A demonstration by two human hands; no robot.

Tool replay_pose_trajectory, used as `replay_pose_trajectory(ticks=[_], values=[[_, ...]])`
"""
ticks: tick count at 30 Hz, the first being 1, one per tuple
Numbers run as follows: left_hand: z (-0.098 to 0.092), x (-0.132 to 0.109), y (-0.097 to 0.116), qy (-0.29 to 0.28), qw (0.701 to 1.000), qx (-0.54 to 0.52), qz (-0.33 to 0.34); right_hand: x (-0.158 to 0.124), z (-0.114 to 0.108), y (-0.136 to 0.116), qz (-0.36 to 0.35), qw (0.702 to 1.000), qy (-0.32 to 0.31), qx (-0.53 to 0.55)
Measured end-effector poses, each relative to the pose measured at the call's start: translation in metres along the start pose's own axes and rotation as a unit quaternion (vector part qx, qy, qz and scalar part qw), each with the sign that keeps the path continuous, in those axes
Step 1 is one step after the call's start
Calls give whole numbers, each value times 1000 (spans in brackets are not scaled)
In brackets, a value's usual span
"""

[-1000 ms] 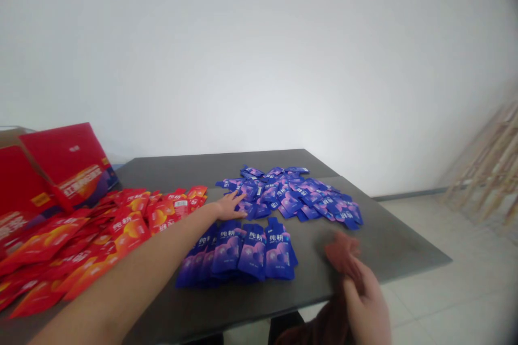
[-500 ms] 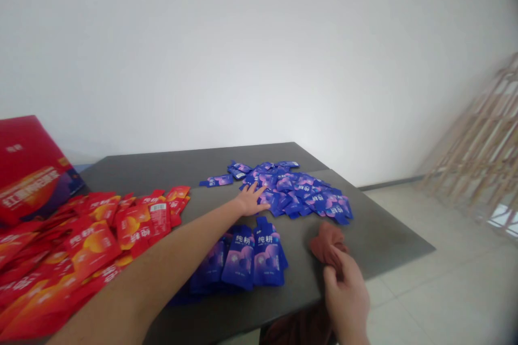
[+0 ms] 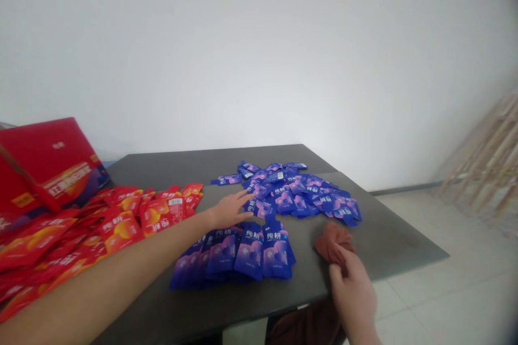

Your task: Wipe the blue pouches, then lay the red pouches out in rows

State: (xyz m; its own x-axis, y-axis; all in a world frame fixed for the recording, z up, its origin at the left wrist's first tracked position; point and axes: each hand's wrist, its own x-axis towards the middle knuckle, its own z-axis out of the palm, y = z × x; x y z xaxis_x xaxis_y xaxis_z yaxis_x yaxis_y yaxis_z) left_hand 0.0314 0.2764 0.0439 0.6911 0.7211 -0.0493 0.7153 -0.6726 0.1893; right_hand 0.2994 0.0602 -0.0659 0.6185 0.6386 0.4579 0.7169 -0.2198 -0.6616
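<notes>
My left hand (image 3: 230, 210) reaches across the table with its fingers stretched out, holding nothing. It hovers between a loose heap of blue pouches (image 3: 299, 191) and a nearer overlapping row of blue pouches (image 3: 249, 253); whether the fingertips touch a pouch I cannot tell. At the table's front right, my right hand (image 3: 354, 291) is closed on a crumpled reddish-brown cloth (image 3: 334, 242), which lies against the tabletop. Many pouches in the near row stand fanned out, fronts towards me, and my left forearm covers part of that row.
Red pouches (image 3: 121, 226) form a large pile on the left, partly under my forearm. Behind them stands a red printed box (image 3: 52, 156). The dark table (image 3: 388, 237) ends at the right, with pale floor beyond. Wooden slats (image 3: 489, 145) lean by the white wall.
My left hand has drawn back to the left, away from the loose blue heap. The view has turned slightly left. My right hand keeps hold of the cloth.
</notes>
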Motion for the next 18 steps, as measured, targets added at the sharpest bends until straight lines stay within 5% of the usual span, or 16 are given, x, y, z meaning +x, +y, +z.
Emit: replay_pose_trajectory(ticks=[4,9,13,18], values=[[6,-87,-3,59,997,-13,-57,-3,-3,-13,32,997,-64,-2],[54,-168,10,108,988,-31,-107,-19,7,-62,1,981,-192,-4],[73,-175,14,108,989,-24,-103,-28,19,-104,-59,964,-251,-67],[59,-147,-9,94,994,-41,-45,-37,34,-145,-85,953,-275,-90]])
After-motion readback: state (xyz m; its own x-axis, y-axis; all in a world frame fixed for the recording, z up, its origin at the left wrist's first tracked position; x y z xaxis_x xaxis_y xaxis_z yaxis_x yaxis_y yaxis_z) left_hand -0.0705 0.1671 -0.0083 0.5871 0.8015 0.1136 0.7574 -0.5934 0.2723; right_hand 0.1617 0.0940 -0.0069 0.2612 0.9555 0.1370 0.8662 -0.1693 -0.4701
